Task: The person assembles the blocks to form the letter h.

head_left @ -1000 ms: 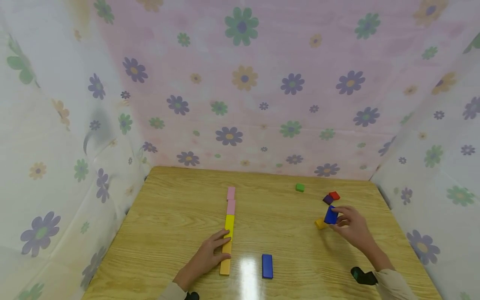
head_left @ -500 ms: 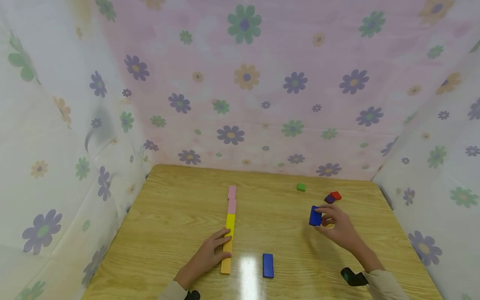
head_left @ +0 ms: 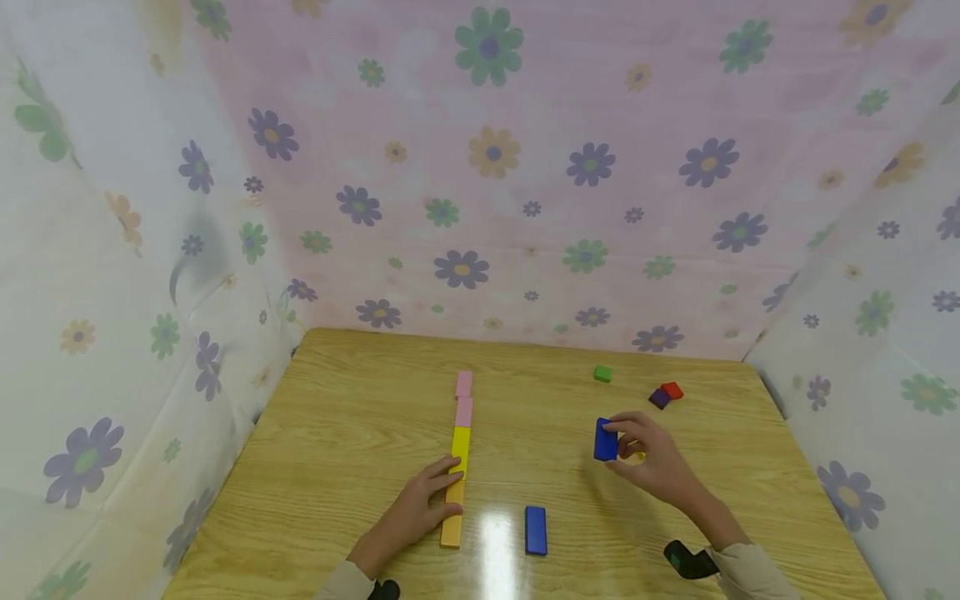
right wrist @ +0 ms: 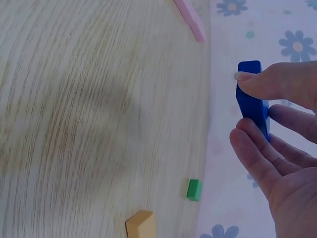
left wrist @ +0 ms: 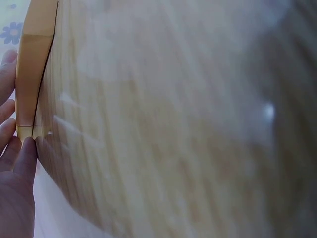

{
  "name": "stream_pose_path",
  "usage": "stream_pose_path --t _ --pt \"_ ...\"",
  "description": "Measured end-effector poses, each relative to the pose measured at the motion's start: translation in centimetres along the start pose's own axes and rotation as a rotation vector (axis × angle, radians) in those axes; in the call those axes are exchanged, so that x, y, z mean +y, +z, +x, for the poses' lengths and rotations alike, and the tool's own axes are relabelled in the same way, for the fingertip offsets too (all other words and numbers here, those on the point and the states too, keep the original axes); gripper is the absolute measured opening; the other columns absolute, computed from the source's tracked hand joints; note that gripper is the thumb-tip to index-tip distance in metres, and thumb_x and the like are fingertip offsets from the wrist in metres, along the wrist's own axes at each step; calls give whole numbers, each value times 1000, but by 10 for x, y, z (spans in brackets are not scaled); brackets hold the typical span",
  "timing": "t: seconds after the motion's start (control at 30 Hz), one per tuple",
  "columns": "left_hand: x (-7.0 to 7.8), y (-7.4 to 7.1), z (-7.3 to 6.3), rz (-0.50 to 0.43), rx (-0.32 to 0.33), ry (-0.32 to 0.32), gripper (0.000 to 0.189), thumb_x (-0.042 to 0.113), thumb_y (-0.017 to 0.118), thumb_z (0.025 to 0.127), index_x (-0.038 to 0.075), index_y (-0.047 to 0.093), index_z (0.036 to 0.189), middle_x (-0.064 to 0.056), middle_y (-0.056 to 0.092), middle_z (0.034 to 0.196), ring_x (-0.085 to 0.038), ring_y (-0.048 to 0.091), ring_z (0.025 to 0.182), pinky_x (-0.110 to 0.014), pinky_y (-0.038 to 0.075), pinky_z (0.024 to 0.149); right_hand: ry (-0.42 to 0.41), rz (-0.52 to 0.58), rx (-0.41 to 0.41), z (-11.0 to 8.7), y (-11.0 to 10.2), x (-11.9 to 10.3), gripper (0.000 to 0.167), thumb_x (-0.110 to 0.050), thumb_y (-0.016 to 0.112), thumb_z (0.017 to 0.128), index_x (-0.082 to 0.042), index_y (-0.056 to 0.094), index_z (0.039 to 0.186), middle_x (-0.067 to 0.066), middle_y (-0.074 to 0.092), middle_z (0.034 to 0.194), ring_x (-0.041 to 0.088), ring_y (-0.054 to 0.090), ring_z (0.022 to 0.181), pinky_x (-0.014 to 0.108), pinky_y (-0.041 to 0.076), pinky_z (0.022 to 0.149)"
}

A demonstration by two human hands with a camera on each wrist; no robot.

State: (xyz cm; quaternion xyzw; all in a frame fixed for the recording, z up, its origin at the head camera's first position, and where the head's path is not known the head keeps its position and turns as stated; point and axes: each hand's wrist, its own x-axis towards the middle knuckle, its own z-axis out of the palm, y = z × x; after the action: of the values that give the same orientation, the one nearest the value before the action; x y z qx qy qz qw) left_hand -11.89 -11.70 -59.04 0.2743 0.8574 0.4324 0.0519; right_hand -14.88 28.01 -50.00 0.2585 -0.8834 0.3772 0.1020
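In the head view, a row of blocks runs away from the person: two pink blocks (head_left: 464,412), a yellow block (head_left: 461,442) and orange blocks (head_left: 452,533) at the near end. My left hand (head_left: 408,518) rests beside the row, its fingertips and thumb touching the yellow and orange part. In the left wrist view those fingers sit along the edge of an orange block (left wrist: 30,79). My right hand (head_left: 656,467) holds a blue block (head_left: 605,440) above the table, pinched between thumb and fingers. A second blue block (head_left: 536,531) lies flat between the hands.
Behind the right hand, an orange block (right wrist: 142,225) is mostly hidden in the head view. Further back lie a green block (head_left: 603,374), a dark purple block (head_left: 660,398) and a red block (head_left: 672,390). Flowered cloth (head_left: 525,250) encloses the wooden table (head_left: 360,417) at the back and sides.
My right hand has moved left with the blue block, passing over the orange block on the right. The left hand stays in place on the row.
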Motion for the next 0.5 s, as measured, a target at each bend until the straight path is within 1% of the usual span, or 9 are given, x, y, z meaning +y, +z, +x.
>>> stream_pose_path --t 0.2,0.33,0.5 --pt "0 0 1 -7 -3 -4 53 28 69 87 1 56 130 -10 38 147 -33 34 134 -45 38 103 15 35 -48 2 6 -6 46 5 81 69 2 64 112 18 54 115 17 58 74 33 57 60" --pt "1 0 1 -9 0 -4 52 28 69 87 1 56 130 -10 38 147 -33 34 135 -46 38 103 30 62 -62 4 10 -11 46 4 81 70 0 64 113 16 54 116 17 58 75 32 57 61" --pt "0 0 1 -5 9 5 52 27 69 86 1 57 129 -10 39 146 -34 34 134 -47 38 103 -4 94 -69 4 17 -14 46 2 81 71 2 64 113 18 54 115 20 58 73 33 56 59"
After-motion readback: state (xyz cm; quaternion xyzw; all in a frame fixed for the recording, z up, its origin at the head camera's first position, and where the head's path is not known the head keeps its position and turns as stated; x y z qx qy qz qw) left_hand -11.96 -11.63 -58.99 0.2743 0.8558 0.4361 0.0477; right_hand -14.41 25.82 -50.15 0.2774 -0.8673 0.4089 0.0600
